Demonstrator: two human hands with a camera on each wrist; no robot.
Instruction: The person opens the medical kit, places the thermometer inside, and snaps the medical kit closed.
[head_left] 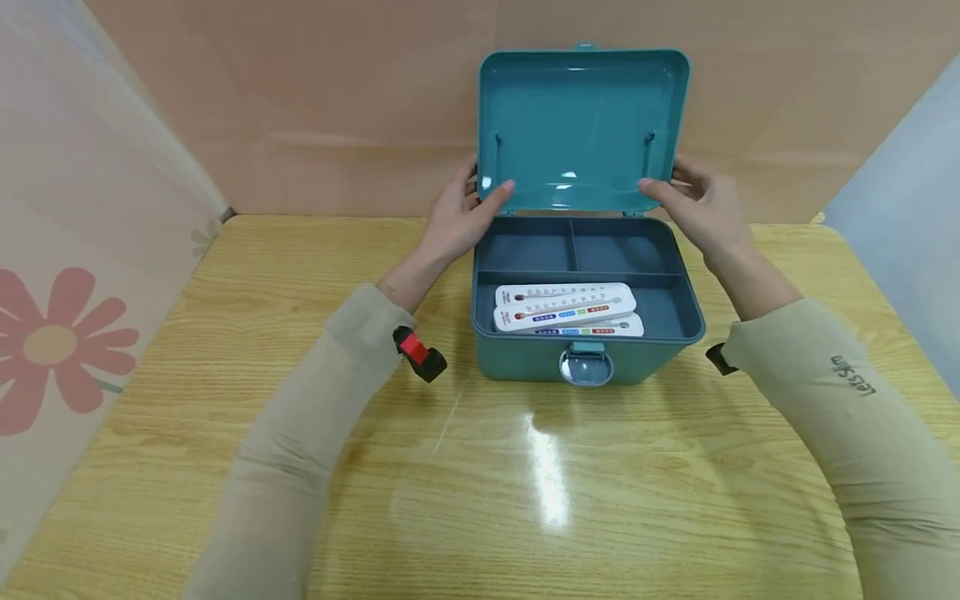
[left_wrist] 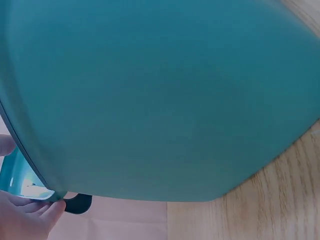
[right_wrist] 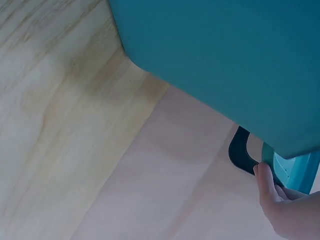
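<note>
A teal storage box [head_left: 517, 358] stands on the wooden table with its lid [head_left: 581, 125] raised upright at the back. My left hand [head_left: 456, 218] grips the lid's lower left corner, thumb on the inner face and fingers behind. At the opposite corner, my right hand [head_left: 711, 215] holds the lid the same way. Several white thermometers [head_left: 562, 312] with printed scales lie overlapping in the box's front compartment. Behind them is a divided tray section [head_left: 525, 246]. Both wrist views are mostly filled by the box's outer side [left_wrist: 160, 100]; a dark teal handle [right_wrist: 241, 152] shows beyond it.
A latch [head_left: 587, 367] hangs at the box's front. The wooden table [head_left: 225, 375] extends to both sides and toward me. A pinkish-brown covering [head_left: 337, 100] rises behind it, and a flower-patterned covering [head_left: 45, 208] hangs at the left.
</note>
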